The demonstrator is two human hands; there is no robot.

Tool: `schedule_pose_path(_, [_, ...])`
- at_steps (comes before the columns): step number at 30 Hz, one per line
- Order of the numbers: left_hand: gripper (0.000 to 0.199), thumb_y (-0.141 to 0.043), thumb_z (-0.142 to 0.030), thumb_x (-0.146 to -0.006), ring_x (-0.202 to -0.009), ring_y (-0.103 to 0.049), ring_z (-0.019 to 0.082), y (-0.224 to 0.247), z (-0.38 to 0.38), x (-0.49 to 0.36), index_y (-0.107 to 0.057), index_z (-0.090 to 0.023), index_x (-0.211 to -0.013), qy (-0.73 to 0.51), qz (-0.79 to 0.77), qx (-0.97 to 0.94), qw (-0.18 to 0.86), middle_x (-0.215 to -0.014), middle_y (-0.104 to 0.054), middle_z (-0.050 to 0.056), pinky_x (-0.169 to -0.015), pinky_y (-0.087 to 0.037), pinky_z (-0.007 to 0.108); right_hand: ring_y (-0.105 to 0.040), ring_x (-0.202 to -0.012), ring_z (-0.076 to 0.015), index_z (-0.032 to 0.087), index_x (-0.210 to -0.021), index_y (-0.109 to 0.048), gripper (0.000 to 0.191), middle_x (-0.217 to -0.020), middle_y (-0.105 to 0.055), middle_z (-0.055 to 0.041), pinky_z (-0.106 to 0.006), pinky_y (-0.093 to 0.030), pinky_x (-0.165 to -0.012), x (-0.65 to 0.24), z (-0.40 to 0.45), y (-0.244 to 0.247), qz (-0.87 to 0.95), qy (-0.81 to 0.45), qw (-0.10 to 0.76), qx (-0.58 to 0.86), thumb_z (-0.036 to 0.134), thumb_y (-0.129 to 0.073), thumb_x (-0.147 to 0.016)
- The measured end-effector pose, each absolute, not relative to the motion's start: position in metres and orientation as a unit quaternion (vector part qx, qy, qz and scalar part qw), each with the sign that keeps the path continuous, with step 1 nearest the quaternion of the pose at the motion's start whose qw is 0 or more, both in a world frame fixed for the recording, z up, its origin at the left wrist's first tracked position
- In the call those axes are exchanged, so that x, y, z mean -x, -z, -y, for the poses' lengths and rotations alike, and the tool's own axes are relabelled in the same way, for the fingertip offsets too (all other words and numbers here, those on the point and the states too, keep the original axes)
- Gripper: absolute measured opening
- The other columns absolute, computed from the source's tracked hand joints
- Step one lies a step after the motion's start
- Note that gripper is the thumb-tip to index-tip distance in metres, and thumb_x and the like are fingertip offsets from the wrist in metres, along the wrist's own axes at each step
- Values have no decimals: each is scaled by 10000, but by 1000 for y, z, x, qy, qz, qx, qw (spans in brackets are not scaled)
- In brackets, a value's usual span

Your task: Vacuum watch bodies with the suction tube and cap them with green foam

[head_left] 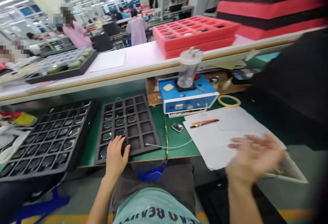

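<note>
My left hand (pixel 116 155) rests curled on the near edge of a black foam tray (pixel 143 128), its fingers at a dark item in a front cell. Several square-cornered glassy dark pieces sit in that tray's left cells, and its right cells show bare foam. A similar, fuller black tray (pixel 48 142) lies to the left. My right hand (pixel 253 157) is blurred and open, fingers spread above white papers (pixel 225 138). An orange pen (pixel 205 123) lies on those papers, away from both hands.
A blue bench instrument (pixel 187 95) carries a clear cylindrical jar (pixel 189 68). A yellow ring (pixel 229 101) lies beside it. A white shelf (pixel 143 58) above holds stacked red foam trays (pixel 194 36). A dark fabric mass (pixel 289 87) intrudes at right. Co-workers in smocks stand beyond.
</note>
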State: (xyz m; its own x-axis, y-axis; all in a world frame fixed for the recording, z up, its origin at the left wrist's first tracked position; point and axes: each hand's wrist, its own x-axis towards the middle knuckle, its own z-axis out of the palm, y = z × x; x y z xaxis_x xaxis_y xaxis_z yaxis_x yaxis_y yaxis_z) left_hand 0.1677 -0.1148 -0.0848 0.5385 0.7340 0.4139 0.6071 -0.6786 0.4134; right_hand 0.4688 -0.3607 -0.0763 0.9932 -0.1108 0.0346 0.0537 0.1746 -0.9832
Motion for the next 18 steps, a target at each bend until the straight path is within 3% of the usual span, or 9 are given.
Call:
schedule_pose_path(3, [348,-510,-339,-986,-1377,-542,352,102,126,-145,-658,-188,-1263,-255,-390,-882,68,-1409,-637,167,-1189,-334,598,-366,-497,-63,291,-1187,-574,624,-760,-431,60,-149,-279,-376,-401,329,104,-22,-221,801,555,516,-869,-686])
schedule_pose_path(6, [337,-516,-303,-1002,-1376,-543,320,96,132,-142,-636,-172,-1288,-211,-371,-903,55,-1418,-632,158,-1182,-358,568,-259,-450,-46,205,-990,-655,427,-644,-326,86,-127,-221,-351,-374,316,110,-8,-400,778,485,510,-832,-749])
schedule_pose_path(10, [320,-510,-261,-1015,-1322,-565,276,65,100,-171,-634,-150,-1288,-115,-307,-944,32,-1403,-631,155,-1117,-438,457,-286,-455,-60,206,-727,-626,343,-601,-311,63,-143,-274,-374,-386,303,88,63,-420,807,410,483,-826,-760])
schedule_pose_path(12, [307,-504,-236,-1016,-1249,-596,272,53,72,-194,-644,-148,-1274,-55,-259,-964,17,-1332,-662,146,-1036,-483,421,-335,-470,-73,222,-725,-645,316,-600,-341,49,-164,-316,-402,-387,290,74,111,-422,814,383,483,-817,-777])
schedule_pose_path(15, [219,-652,-224,-935,-1121,-646,278,48,36,-224,-706,-137,-1128,-19,-213,-977,22,-1142,-720,136,-955,-514,388,-432,-520,-88,241,-786,-711,256,-651,-456,24,-192,-361,-442,-375,261,64,168,-424,803,382,453,-852,-754])
schedule_pose_path(18, [247,-733,-232,-877,-1101,-652,291,52,17,-236,-723,-117,-1096,-4,-183,-983,27,-1116,-721,153,-950,-516,386,-504,-583,-109,251,-897,-759,234,-701,-547,7,-208,-391,-468,-359,228,70,202,-413,785,415,399,-870,-753])
